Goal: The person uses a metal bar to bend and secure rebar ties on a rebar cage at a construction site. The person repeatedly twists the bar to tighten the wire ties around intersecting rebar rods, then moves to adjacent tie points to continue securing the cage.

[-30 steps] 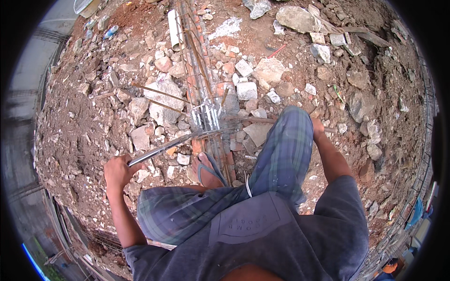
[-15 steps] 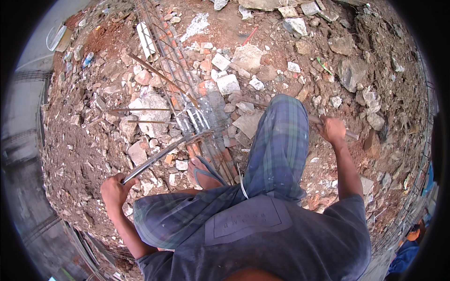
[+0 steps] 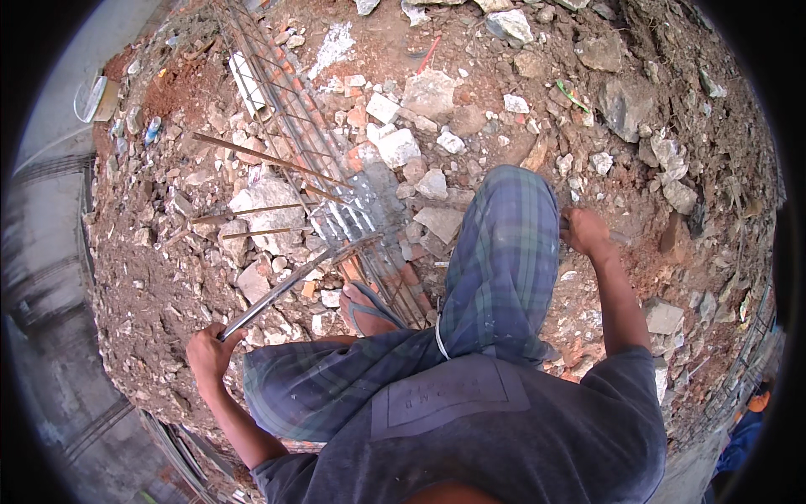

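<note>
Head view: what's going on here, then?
The person's left hand grips one end of a shiny metal bar, which slants toward the rebar. The right hand is closed around a rod partly hidden by the right knee. A sandalled foot rests near the bar's far end, amid rubble.

Upper left: pale bucket, tipped, near grey concrete surface; small blue bottle on soil to its lower right. Top centre: white tube, lying lengthwise, near white powdery patch. Right of patch: thin red strip; farther right, bright green strip near large grey rock. Centre: two whitish blocks, just beside each other, among scattered rubble. Right: flat pale slab. Lower right rim: blue-and-orange shape, detail unclear.
</note>
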